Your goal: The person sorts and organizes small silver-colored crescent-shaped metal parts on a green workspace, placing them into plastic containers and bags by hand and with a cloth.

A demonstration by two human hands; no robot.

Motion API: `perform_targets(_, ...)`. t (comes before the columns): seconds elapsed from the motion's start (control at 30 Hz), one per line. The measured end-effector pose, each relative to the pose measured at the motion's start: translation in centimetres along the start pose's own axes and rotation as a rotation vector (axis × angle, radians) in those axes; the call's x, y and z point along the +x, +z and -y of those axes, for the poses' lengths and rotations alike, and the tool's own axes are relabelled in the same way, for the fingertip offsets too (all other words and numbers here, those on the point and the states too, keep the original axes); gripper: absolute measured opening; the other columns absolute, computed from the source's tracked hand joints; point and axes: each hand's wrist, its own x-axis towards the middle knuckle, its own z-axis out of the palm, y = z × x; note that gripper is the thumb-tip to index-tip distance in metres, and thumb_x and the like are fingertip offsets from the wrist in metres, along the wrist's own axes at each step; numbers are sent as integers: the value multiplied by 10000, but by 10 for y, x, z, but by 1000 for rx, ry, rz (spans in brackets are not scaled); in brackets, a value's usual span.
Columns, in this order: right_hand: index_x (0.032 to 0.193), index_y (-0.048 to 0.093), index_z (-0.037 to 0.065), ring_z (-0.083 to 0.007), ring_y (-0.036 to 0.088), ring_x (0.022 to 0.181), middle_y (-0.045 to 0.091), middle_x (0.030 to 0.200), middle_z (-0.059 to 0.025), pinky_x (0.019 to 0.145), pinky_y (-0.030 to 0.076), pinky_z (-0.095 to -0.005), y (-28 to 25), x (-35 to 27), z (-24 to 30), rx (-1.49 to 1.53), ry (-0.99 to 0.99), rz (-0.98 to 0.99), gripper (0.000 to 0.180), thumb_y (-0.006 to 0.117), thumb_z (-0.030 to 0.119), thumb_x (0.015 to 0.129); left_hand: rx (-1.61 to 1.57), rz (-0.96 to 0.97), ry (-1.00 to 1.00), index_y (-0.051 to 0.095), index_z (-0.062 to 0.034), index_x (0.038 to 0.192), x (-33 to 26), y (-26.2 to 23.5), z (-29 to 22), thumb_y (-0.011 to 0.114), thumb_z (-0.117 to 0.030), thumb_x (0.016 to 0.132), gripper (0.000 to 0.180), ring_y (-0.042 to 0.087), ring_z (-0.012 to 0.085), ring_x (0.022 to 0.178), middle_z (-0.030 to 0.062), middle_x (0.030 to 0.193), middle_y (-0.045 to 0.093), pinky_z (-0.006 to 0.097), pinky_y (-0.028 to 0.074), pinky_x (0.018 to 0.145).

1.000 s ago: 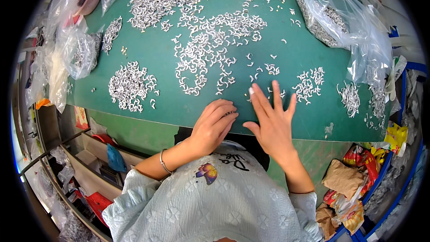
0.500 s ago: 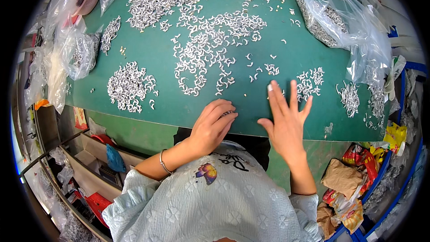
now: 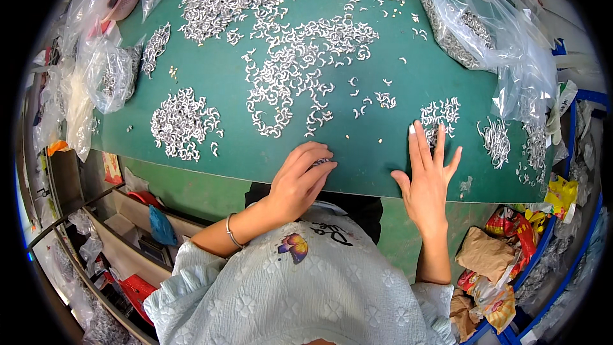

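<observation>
Many small curved silver metal pieces (image 3: 290, 76) lie spread over a green table mat (image 3: 223, 83). My left hand (image 3: 300, 179) rests near the mat's front edge, fingers curled over a few of the pieces. My right hand (image 3: 429, 176) lies flat on the mat, fingers spread, its fingertips touching a small heap of metal pieces (image 3: 439, 114). A separate heap of pieces (image 3: 182, 121) sits to the left of my left hand.
A clear plastic bag with metal pieces (image 3: 491, 32) lies at the right back. More plastic bags (image 3: 96, 76) line the left edge. Another small heap (image 3: 495, 135) lies at the right. Crumpled wrappers and a brown paper bag (image 3: 488, 255) sit in bins lower right.
My right hand has slid to the right along the mat's front edge, reaching the small heap. My left hand has stayed in place.
</observation>
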Motion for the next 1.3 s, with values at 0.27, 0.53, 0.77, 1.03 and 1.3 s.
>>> perform_targets(0.27, 1371, 443, 29, -374, 198, 1421, 336, 1505, -48, 1079, 129, -659, 2, 44, 11, 75, -148, -88, 687, 679, 362, 818, -8, 18, 2, 641, 27, 991, 4, -2, -2, 675, 94, 691, 308, 559, 333, 1065, 131, 1080, 588, 420, 482, 883)
perform_targets(0.53, 1360, 459, 19, -365, 216, 1419, 344, 1501, -56, 1084, 137, -642, -6, 37, 12, 78, -95, -119, 657, 663, 353, 832, -1, -38, -2, 651, 21, 981, 4, 3, -1, 685, 112, 686, 311, 576, 336, 1043, 133, 1063, 596, 425, 486, 889)
perform_targets(0.77, 1378, 442, 24, -359, 223, 1418, 356, 1493, -58, 1084, 136, -649, 3, 45, 10, -4, -93, -93, 670, 638, 391, 853, -12, -40, -5, 659, 12, 977, 5, 2, -1, 696, 131, 687, 316, 599, 337, 1002, 132, 1040, 610, 446, 491, 890)
perform_targets(1.03, 1359, 465, 22, -364, 241, 1410, 376, 1483, -49, 1076, 150, -657, -4, 65, 11, 15, -134, -177, 640, 636, 384, 859, 5, 21, 26, 643, 36, 984, 4, 2, 3, 684, 85, 695, 297, 566, 342, 1087, 140, 1083, 597, 456, 470, 955)
perform_targets(1.3, 1356, 464, 22, -364, 237, 1413, 409, 1461, -68, 1086, 125, -653, -6, 42, -7, -71, -22, -128, 632, 632, 374, 859, 6, 3, 34, 641, 35, 992, 2, 3, 4, 686, 79, 693, 305, 567, 334, 1088, 136, 1093, 599, 466, 465, 981)
